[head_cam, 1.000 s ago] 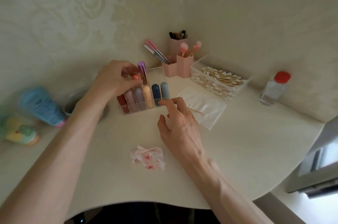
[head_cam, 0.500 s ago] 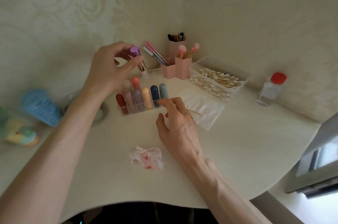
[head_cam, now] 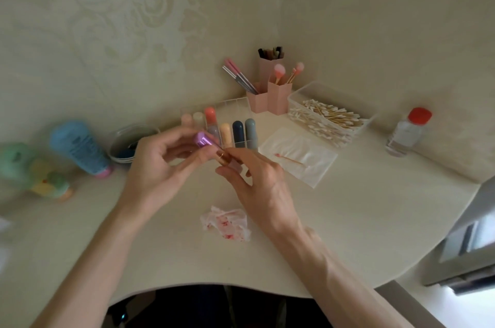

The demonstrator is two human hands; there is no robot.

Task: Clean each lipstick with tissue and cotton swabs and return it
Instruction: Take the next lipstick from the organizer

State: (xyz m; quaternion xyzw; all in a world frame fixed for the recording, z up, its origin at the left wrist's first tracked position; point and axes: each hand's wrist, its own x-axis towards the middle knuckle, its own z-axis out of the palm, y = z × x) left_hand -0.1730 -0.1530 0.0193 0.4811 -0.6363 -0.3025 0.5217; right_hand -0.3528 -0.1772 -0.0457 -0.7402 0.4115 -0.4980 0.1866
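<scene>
Cream desk (head_cam: 348,220), stained tissue (head_cam: 227,223), patterned wallpaper (head_cam: 134,19)

No words or numbers can be read. The blue tube (head_cam: 80,148) has print, but it is too blurry.

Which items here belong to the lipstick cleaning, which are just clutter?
Job: purple lipstick held by left hand and right hand, lipstick rack, swab box, used swab, flat tissue, stained tissue.
Clutter: brush cups, red-capped bottle, blue tube, dark bowl, plush toy.
</scene>
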